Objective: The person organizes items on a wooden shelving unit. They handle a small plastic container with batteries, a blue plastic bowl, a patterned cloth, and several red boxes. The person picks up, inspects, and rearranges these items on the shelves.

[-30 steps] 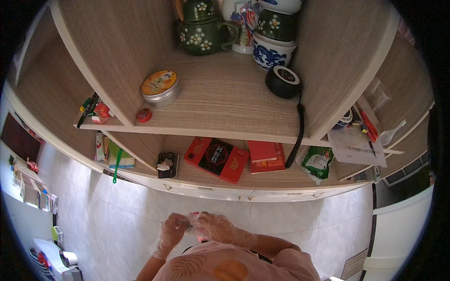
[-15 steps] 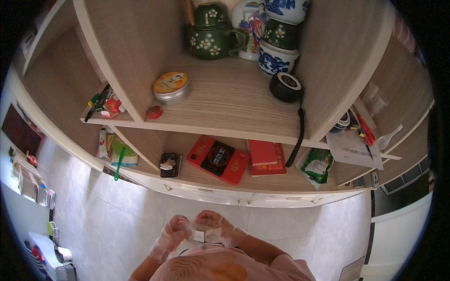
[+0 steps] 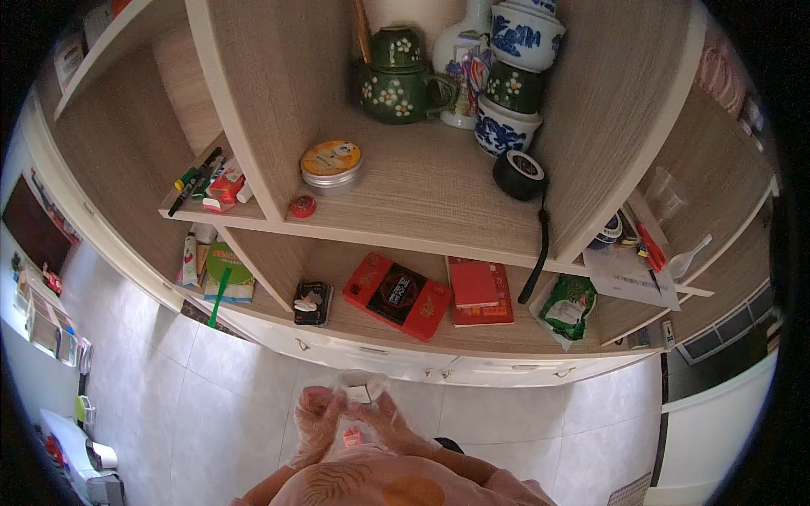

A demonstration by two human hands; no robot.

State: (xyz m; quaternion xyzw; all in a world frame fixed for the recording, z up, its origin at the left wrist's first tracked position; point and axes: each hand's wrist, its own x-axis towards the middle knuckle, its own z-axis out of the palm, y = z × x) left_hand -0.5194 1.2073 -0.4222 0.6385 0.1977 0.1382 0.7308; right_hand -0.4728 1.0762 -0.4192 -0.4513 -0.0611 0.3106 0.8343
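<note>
Plainly, nothing carried the small white piece [image 3: 359,394]: it hung in the air off the front edge of the lower shelf [image 3: 333,335], toward that edge's left end and over the pale floor [image 3: 224,417].

Leftmost, a small black box [image 3: 313,304] sat at the shelf's front left corner. Below it came the left hand [image 3: 315,415], in clear plastic [image 3: 305,447], its fingers curled in; I couldn't tell whether that grip had closed on anything. From there the white piece lay a little to the right and slightly toward the shelf, flat-looking, its longer axis running roughly side to side, from the one hand toward the other. Between the wrists, nearer the body, showed something small and pinkish-red [image 3: 353,436].

The right hand [image 3: 390,424] was the nearer of the two: its fingers pointed up and leftward, and its grip looked closed on the white piece, though the plastic blurred exactly where they touched.

Farther right along the shelf, a red box [image 3: 396,295] lay aslant behind the front edge, then red booklets [image 3: 479,291], then a green packet [image 3: 567,309] near the front right corner.
</note>
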